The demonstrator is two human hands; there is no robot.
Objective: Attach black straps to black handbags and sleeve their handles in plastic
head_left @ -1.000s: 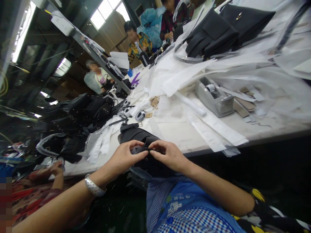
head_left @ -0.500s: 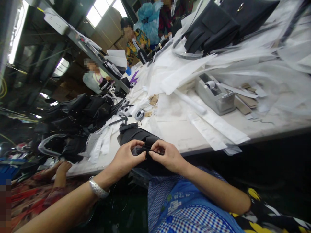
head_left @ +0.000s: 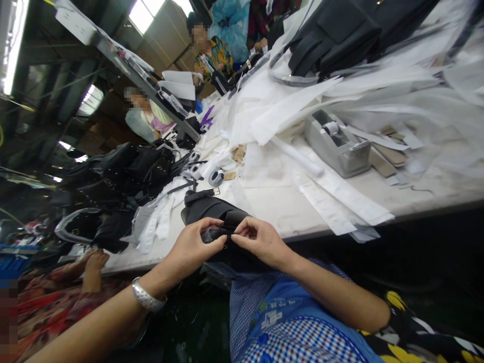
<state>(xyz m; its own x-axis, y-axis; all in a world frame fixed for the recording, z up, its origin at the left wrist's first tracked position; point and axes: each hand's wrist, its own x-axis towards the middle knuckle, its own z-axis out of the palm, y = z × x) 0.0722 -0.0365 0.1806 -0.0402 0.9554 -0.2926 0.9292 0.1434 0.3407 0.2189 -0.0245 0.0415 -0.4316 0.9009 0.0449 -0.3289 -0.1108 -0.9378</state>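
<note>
A black bag (head_left: 209, 210) lies at the table's front edge, partly hanging over it toward my lap. My left hand (head_left: 194, 244) pinches the bag's black edge between thumb and fingers. Close beside it, my right hand (head_left: 260, 242) pinches the same edge, the two thumb tips almost meeting. What small part sits between the fingertips is hidden. A black strap with a metal buckle (head_left: 216, 191) rests on the bag's far end.
A grey tape dispenser (head_left: 338, 143) and white paper strips (head_left: 328, 201) lie on the right of the table. Black bags (head_left: 333, 40) are at the back right, more (head_left: 132, 166) at the left. A co-worker's hands (head_left: 96, 259) rest at the left edge; other people stand farther back.
My hands keep the same pinch on the bag, with barely any movement. The view has shifted slightly. A person at the back has raised a hand.
</note>
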